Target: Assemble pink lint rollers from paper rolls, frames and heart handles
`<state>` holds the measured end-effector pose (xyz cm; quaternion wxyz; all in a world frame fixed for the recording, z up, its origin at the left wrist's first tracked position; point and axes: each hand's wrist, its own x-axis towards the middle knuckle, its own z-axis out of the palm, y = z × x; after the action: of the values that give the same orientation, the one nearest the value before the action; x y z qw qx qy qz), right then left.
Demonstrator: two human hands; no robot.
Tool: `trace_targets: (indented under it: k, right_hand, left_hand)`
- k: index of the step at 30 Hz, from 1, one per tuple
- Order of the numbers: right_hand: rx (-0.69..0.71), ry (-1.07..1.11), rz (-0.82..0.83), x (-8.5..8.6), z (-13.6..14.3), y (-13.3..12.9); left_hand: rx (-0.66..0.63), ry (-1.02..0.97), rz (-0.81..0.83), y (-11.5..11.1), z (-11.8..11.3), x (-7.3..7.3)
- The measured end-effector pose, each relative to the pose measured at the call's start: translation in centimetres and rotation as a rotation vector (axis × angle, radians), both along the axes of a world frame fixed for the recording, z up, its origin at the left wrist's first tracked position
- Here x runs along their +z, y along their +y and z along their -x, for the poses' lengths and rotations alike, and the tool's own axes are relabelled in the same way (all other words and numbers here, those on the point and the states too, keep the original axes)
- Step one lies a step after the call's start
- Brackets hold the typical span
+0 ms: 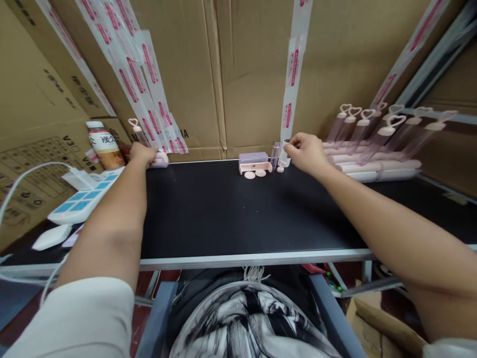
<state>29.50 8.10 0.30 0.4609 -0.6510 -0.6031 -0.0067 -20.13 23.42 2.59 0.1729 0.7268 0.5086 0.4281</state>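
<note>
My left hand (142, 155) is at the back left of the black table, closed around one end of a pale pink cylinder (161, 159); its fingertips are partly hidden. Behind it rises a clear tube with a heart-shaped top (136, 126). My right hand (306, 152) pinches the upper edge of a small white cylinder (286, 155) that stands upright. Left of that cylinder are clear purplish tubes (275, 155), a small pink heart-topped piece (280, 166), an open pink tray-like part (255, 168), a purplish block (253, 158) and two pink discs (250, 175).
Several heart-topped clear tubes (360, 124) stand with pink and white bodies (380, 169) at the right. A drink bottle (106, 145), a white power strip (84, 201) and a cable are at the left. A cardboard wall (253, 74) closes off the back.
</note>
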Motion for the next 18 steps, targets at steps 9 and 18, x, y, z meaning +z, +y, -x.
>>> trace_targets:
  k: [9,18]
  right_hand:
    - [0.564,0.302,0.081,-0.9,5.1,-1.7]
    - [0.908,0.569,0.028,1.5,15.5,-0.8]
  left_hand:
    - [0.365,0.13,-0.066,-2.3,-8.3,3.0]
    - [-0.173,-0.478,-0.128,-14.8,-16.8,5.2]
